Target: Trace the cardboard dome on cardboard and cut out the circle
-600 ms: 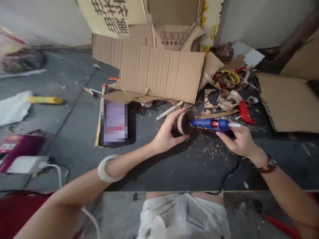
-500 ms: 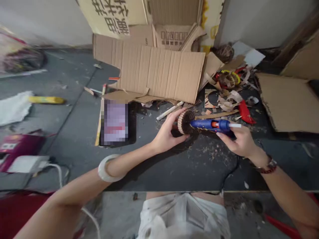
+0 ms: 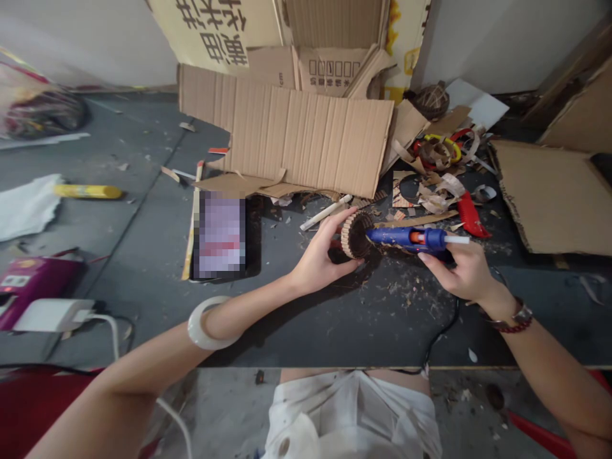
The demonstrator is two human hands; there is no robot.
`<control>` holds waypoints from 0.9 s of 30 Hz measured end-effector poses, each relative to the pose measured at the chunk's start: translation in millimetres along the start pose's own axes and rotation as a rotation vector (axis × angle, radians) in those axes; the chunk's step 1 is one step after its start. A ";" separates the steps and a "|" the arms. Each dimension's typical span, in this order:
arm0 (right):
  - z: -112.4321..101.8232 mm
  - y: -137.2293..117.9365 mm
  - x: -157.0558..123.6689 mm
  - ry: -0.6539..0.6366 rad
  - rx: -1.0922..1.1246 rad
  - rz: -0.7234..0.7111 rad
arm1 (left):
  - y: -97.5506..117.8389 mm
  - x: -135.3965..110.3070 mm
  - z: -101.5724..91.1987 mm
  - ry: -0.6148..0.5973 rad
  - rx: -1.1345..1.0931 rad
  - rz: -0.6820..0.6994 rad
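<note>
The right hand (image 3: 463,271) is being closed firmly around a blue glue gun (image 3: 406,239), its long axis being held level, nozzle being aimed left at a ridged cardboard disc (image 3: 354,234), which is being gripped by the partly open left hand (image 3: 318,252) above the worktop (image 3: 335,325).

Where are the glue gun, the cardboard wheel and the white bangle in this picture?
Glue gun (image 3: 406,238), head view, on the blue barrel.
Cardboard wheel (image 3: 347,234), head view, on the ridged rim.
White bangle (image 3: 195,326), head view, on the band's outer side.
</note>
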State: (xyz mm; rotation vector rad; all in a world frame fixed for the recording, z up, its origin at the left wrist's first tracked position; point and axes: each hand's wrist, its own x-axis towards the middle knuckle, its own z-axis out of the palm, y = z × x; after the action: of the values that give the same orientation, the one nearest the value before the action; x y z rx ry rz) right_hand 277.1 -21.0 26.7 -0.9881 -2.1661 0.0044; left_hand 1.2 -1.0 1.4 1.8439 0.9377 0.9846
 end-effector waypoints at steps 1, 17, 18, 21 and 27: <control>-0.2 0.1 0.2 0.007 -0.003 0.004 | -0.1 0.1 0.0 -0.001 -0.001 -0.001; -1.0 3.1 0.2 -0.003 -0.007 0.015 | -0.1 0.5 0.2 -0.002 0.006 -0.002; -0.7 3.4 -0.2 -0.011 -0.006 0.014 | -0.1 0.4 0.2 -0.005 0.005 -0.001; -0.6 4.2 -1.5 -0.021 -0.006 0.019 | 0.0 0.0 0.2 -0.009 0.001 0.007; -2.1 5.1 -1.6 0.006 -0.025 0.043 | 1.2 0.0 0.2 0.005 0.009 0.005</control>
State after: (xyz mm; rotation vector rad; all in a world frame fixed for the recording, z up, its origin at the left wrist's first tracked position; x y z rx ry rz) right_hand 282.4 -19.0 25.8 -1.0476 -2.1438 -0.0055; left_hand 1.7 -1.5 2.4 1.8527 0.9424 0.9894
